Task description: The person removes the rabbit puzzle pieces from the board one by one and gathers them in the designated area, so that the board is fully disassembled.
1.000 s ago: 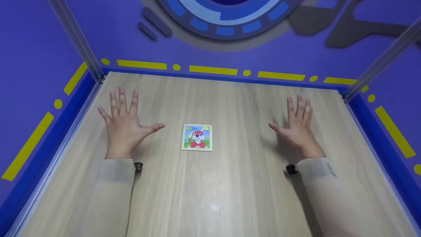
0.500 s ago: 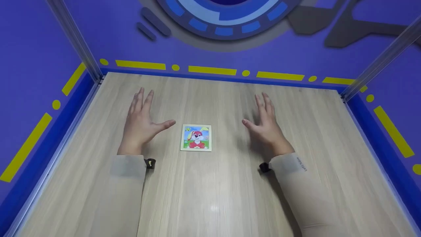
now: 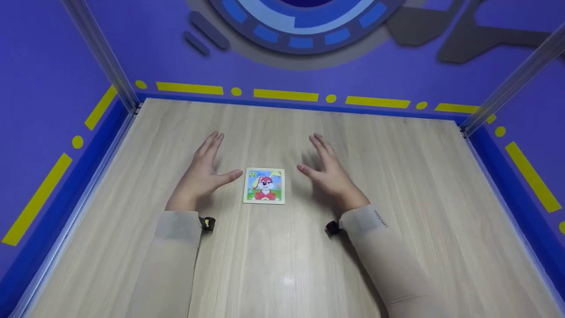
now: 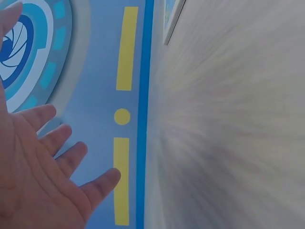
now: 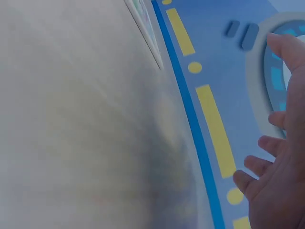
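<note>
A small square picture board (image 3: 264, 186) with a red-and-white cartoon rabbit lies flat on the wooden table, between the two hands. To its left is my left hand (image 3: 201, 176), thumb stretched toward the board's left edge, holding nothing. My right hand (image 3: 330, 174) is on the other side, a little farther from the board, its thumb apart from the fingers and its palm turned inward. In the left wrist view the left hand (image 4: 43, 176) shows spread fingers, and a corner of the board (image 4: 172, 19) appears at the top. The right wrist view shows the right hand (image 5: 281, 176) with nothing in it.
The pale wood tabletop (image 3: 282, 260) is bordered by a blue back wall (image 3: 282, 79) with yellow dashes. Side walls with metal corner posts (image 3: 514, 84) stand left and right. A black strap clip (image 3: 207, 223) sits at the left wrist, another clip (image 3: 333, 228) at the right.
Both hands have moved inward from the table's sides toward the picture board, and their fingers are less widely spread. The board stays in place on the table.
</note>
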Motion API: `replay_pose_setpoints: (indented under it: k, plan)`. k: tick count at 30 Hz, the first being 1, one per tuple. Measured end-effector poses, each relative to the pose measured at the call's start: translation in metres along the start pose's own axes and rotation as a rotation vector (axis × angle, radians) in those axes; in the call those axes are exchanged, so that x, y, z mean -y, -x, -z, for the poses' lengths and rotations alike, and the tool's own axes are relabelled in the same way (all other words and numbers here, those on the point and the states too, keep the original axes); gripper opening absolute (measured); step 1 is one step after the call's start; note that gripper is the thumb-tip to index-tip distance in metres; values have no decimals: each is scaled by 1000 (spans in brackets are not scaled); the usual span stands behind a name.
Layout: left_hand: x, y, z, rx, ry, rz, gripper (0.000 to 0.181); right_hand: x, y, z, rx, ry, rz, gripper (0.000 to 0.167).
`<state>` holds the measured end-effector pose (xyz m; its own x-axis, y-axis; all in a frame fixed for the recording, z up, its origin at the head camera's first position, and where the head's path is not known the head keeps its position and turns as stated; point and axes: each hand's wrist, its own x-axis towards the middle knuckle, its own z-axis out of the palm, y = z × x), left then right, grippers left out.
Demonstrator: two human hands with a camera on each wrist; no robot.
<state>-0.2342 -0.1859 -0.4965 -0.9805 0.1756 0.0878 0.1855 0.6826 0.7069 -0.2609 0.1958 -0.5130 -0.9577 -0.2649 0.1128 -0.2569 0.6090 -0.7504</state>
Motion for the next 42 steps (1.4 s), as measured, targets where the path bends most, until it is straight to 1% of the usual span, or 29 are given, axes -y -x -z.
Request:
replay_pose_setpoints:
  k: [5, 10, 14, 19, 21, 24, 27, 30, 33, 35, 42]
  plan:
    - [0, -2, -8, 49, 7, 29, 122, 10, -8, -18, 47, -21, -2, 97]
    - [-1, -2, -14, 105, 21, 54, 123, 30, -15, -36, 94, -98, -8, 94]
    - [0, -1, -18, 124, 43, 44, 124, 43, -20, -49, 132, -154, 3, 92]
    - [3, 0, -25, 158, 24, 7, 127, 51, -24, -64, 172, -160, -10, 88]
    - [4, -1, -28, 173, 9, -7, 128, 52, -25, -70, 186, -140, 1, 85]
    - [5, -3, -31, 188, -13, -24, 129, 53, -26, -77, 212, -104, 39, 81]
    - [7, -3, -34, 216, -52, -36, 130, 54, -27, -82, 243, -61, 58, 79]
    - [9, -2, -36, 254, -83, -36, 132, 55, -26, -87, 275, 7, 59, 80]
    - [9, -2, -39, 277, -103, -41, 130, 55, -25, -89, 291, 74, 66, 80]
    - [10, -2, -40, 282, -118, -50, 127, 54, -24, -90, 290, 101, 73, 78]
    - [10, -1, -42, 282, -144, -61, 120, 51, -25, -93, 292, 138, 101, 63]
